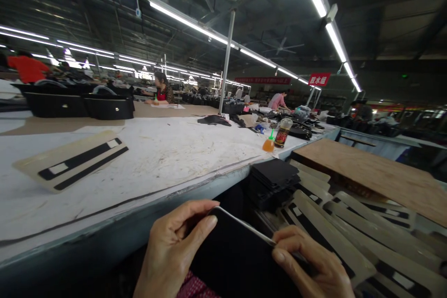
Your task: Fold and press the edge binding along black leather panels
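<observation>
In front of my lap I hold a black panel [240, 256] with a thin pale edge along its top. My left hand [174, 242] pinches the panel's upper left corner between thumb and fingers. The upper right corner is gripped by my right hand [307, 256], thumb towards me. The panel's lower part merges with dark clothing, so its full outline cannot be made out. A stack of black pieces [274, 177] sits just beyond my right hand. Beside it lie several translucent beige panels [324, 237] with black strips and small white patches.
The white-covered table [167, 158] runs ahead, with one beige strip panel [73, 160] at left. An orange glue bottle [268, 143] and a clear-topped jar [283, 132] stand near its edge. Black bags [75, 104] are farther back. A brown board [377, 172] lies right. Co-workers sit and stand beyond.
</observation>
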{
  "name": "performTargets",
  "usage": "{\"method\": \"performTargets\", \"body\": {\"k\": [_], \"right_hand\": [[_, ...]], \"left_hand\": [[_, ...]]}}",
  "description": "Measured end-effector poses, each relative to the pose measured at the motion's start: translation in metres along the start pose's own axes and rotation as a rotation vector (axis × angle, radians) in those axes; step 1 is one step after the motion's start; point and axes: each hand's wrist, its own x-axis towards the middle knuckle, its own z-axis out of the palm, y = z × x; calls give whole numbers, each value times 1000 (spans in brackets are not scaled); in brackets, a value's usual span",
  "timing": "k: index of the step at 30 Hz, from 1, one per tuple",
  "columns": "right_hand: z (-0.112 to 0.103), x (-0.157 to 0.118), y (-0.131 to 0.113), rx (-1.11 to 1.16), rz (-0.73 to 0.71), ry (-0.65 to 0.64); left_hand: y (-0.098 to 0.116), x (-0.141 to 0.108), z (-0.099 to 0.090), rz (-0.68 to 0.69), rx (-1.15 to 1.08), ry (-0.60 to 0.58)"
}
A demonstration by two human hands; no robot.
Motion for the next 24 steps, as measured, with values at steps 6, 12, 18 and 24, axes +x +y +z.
{"method": "performTargets", "body": {"k": [6, 12, 18, 24], "right_hand": [[-2, 2, 6, -53, -38, -61], [-2, -1, 6, -55, -60, -72], [0, -2, 4, -56, -73, -58], [2, -4, 1, -46, -10, -36]], "left_hand": [[-4, -2, 6, 235, 165, 54], [-12, -1, 4, 549, 300, 41], [-21, -2, 11, 715, 359, 112], [-26, 0, 5, 797, 536, 129]]}}
